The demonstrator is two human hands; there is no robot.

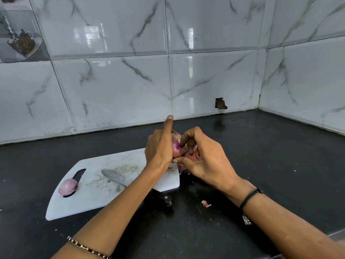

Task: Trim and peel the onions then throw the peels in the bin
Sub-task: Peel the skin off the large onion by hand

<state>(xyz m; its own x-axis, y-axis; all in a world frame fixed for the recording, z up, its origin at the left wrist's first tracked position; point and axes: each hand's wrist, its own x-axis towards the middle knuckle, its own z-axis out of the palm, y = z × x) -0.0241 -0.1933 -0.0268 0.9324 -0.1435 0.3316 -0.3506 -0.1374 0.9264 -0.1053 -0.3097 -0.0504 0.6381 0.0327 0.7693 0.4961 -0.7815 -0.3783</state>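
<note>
1. the black counter [261,156] carries a white cutting board [97,193].
2. my left hand [158,148] grips an onion [176,146] above the board's right end, forefinger pointing up.
3. my right hand [205,161] pinches its loosened skin [192,156].
4. a knife [113,177] lies on the board, handle past the near edge.
5. a second onion [67,186] sits at the board's handle slot.
6. a peel scrap [206,204] lies on the counter.

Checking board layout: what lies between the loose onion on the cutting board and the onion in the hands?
In the head view, a knife lies flat on the cutting board between them.
</note>
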